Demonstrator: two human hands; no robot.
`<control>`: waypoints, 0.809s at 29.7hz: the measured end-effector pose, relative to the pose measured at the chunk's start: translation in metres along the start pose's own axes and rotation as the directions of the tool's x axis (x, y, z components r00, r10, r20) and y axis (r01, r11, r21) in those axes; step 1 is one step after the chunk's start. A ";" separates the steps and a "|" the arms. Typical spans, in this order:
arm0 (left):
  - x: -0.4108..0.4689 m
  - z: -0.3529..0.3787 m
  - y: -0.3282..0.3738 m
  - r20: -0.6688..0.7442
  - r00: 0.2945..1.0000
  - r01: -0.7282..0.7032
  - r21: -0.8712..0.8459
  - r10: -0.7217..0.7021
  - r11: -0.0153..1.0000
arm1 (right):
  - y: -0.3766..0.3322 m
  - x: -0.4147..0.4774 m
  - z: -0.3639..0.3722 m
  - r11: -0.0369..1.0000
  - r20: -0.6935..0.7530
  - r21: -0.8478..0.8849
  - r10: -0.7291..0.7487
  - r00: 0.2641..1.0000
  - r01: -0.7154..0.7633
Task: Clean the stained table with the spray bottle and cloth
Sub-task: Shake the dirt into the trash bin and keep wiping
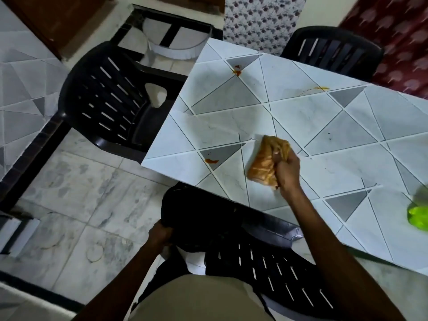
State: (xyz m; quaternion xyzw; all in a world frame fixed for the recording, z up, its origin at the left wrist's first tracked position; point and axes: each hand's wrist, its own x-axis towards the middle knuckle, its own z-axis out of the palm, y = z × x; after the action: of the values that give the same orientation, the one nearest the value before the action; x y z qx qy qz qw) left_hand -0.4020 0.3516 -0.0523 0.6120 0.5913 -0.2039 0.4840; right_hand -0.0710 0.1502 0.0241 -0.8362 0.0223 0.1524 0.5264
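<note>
My right hand (286, 169) grips a bunched orange cloth (266, 162) and holds it down on the white and grey tiled table (312, 117), near its front left part. Red-orange stains show on the table: one (211, 161) left of the cloth, one (237, 71) near the far left corner, one (320, 88) along the far edge. A bright green object (418, 216), possibly the spray bottle, is cut off at the right edge. My left hand (161, 234) grips the top of a black chair back (196, 212) below the table's near edge.
A second black plastic chair (111, 98) stands at the table's left end and a third (333, 49) at the far side. The floor is pale marble tile (92, 193). A patterned curtain hangs at the back.
</note>
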 end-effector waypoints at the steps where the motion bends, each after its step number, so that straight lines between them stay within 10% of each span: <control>1: -0.002 0.001 0.000 0.000 1.000 0.002 -0.014 -0.002 1.000 | -0.004 0.024 -0.013 0.991 -0.088 -0.135 0.001 0.996 -0.013; 4: -0.004 0.001 -0.004 -0.004 1.000 0.010 -0.028 -0.010 1.000 | -0.015 0.060 -0.004 0.873 -0.083 -0.483 0.029 0.996 -0.065; 7: -0.009 -0.007 -0.008 -0.014 1.000 0.005 -0.060 -0.006 0.998 | -0.028 0.024 0.072 0.867 0.240 -0.469 -0.057 0.969 0.167; 15: -0.006 -0.031 -0.029 0.025 0.998 0.053 -0.108 -0.050 0.993 | -0.004 -0.125 0.206 0.632 0.777 -0.421 -0.120 0.619 0.651; 24: 0.020 -0.122 -0.110 -0.010 1.000 0.020 -0.200 -0.023 0.980 | -0.007 -0.241 0.260 0.891 0.864 -0.217 -0.014 0.503 0.398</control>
State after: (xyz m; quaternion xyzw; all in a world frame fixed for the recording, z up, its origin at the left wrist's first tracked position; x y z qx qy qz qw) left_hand -0.5382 0.4454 -0.0526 0.5552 0.6182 -0.1452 0.5371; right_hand -0.3593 0.3545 -0.0066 -0.7392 -0.3681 0.4728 0.3073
